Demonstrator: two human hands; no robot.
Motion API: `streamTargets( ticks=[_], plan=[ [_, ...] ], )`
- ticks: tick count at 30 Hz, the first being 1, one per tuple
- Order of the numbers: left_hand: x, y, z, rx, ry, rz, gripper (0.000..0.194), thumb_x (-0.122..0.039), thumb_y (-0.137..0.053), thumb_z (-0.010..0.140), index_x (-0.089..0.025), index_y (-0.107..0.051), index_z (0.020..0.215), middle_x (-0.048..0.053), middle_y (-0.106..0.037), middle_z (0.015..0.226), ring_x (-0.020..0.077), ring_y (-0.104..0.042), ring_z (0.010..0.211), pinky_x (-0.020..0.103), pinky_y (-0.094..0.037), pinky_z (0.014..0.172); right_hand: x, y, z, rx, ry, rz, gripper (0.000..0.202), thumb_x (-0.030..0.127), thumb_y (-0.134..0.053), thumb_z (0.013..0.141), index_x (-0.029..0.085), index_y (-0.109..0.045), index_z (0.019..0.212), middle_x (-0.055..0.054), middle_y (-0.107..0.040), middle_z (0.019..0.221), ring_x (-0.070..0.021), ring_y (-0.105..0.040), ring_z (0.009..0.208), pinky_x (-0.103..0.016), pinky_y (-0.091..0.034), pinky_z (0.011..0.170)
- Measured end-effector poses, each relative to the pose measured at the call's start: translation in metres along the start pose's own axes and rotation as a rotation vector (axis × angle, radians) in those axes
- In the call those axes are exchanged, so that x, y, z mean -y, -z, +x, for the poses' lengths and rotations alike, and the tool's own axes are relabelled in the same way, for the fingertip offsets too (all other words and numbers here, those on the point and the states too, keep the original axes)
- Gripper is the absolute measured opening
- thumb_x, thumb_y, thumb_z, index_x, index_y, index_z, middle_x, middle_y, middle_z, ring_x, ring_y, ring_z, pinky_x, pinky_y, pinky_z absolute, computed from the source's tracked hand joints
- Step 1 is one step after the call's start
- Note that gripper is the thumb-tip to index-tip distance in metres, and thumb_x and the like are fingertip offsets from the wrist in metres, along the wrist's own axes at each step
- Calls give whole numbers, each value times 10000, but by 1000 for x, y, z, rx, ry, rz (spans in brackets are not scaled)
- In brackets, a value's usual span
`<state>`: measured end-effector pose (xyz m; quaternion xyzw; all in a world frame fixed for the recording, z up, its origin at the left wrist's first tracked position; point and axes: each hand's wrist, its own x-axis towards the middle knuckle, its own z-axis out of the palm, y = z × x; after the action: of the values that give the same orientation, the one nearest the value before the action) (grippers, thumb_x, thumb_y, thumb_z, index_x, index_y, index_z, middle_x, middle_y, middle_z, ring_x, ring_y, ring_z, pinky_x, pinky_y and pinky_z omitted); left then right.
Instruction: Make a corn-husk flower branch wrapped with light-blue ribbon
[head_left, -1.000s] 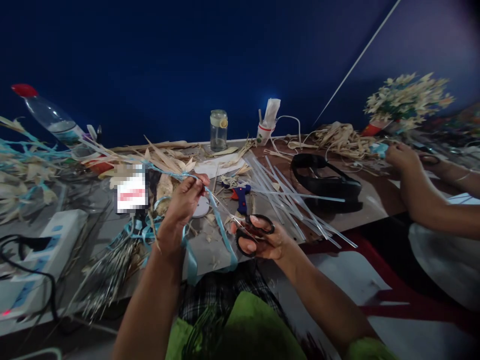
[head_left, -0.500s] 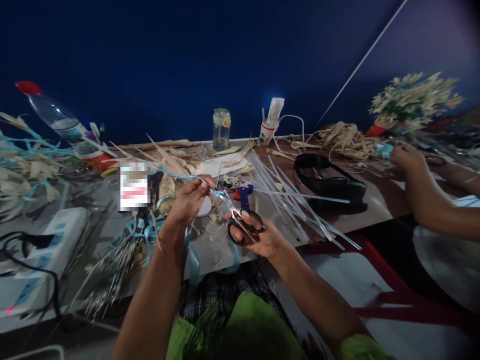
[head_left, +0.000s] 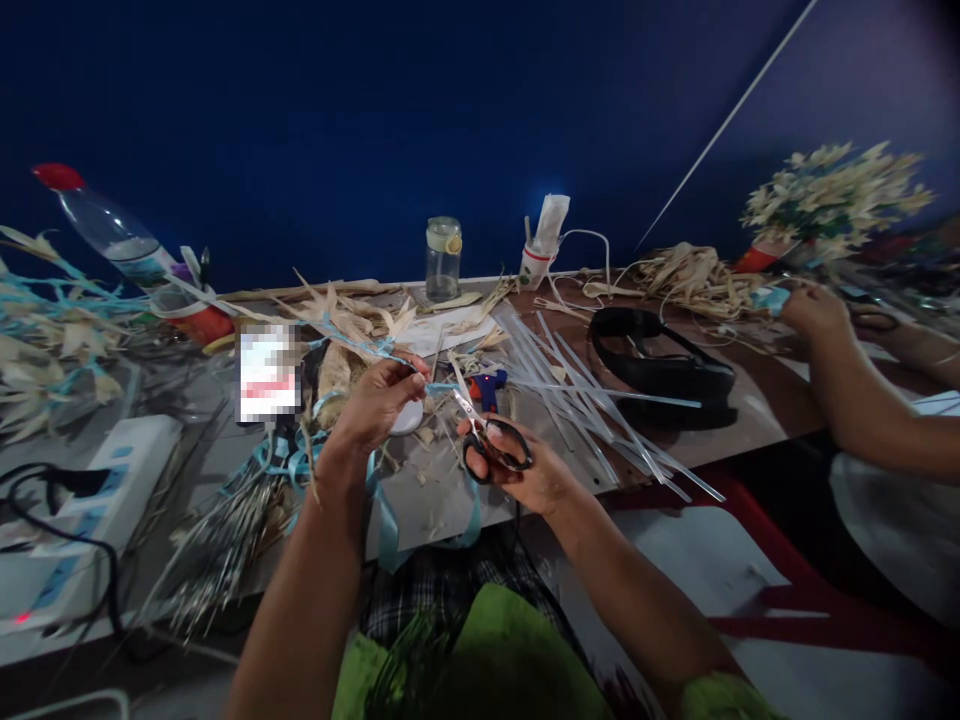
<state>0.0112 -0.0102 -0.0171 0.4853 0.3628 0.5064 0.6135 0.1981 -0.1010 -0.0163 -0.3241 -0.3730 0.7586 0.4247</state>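
My left hand (head_left: 384, 398) pinches a thin stem wrapped in light blue ribbon (head_left: 352, 345), with pale dried husk petals (head_left: 330, 312) along it to the upper left. A short blue end sticks out to the right of the fingertips. My right hand (head_left: 517, 465) has its fingers through the black handles of a pair of scissors (head_left: 480, 425). The blades point up and left, just right of and below the blue end. Behind the scissors lies a blue glue gun (head_left: 487, 388). Loops of blue ribbon (head_left: 388, 525) hang at the table's front edge.
Clear glue sticks (head_left: 570, 400) and a black strap-like item (head_left: 660, 370) lie right. A glass jar (head_left: 443, 260) and a cup (head_left: 534, 268) stand behind. A power strip (head_left: 90, 520) and wire bundle (head_left: 232, 540) are left. Another person's hand (head_left: 817, 312) works at far right.
The scissors have moved slightly right and down, away from the left fingers, and their blades look closer together. The husk petals on the stem have shifted to the right.
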Motion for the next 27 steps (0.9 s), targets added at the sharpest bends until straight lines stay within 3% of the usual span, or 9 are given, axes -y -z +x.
streamTargets(
  ticks=[4,10,15,27],
  plan=[
    [-1,-2,1,-26,-2,10,203,-222,-708,615,-152,-618,782,-14,-572,729,57,-491,578,198,-391,559,-5,-1,-1,-5,7,-99,418,479,-607,735,154,-552,991,-1,-544,594,-75,-410,507,-195,-194,448],
    [-2,-4,-1,-43,-19,28,211,-223,-704,610,-157,-622,793,-19,-554,763,44,-478,560,200,-402,555,-11,-5,2,41,17,-133,437,484,-601,744,143,-545,1012,-4,-552,608,-83,-433,528,-214,-261,493],
    [-6,-9,-3,-21,-39,35,229,-212,-683,636,-166,-630,854,-4,-546,856,33,-472,560,192,-394,537,-12,-11,6,36,27,-118,471,507,-621,714,145,-545,1005,6,-543,589,-82,-430,517,-215,-272,500],
    [-1,-9,-1,53,-45,-17,426,-214,-662,682,-214,-575,1099,-27,-514,760,41,-427,557,182,-377,530,-15,-23,9,-78,64,-143,433,489,-632,708,146,-560,962,21,-515,541,-86,-432,522,-218,-283,506]
  ],
)
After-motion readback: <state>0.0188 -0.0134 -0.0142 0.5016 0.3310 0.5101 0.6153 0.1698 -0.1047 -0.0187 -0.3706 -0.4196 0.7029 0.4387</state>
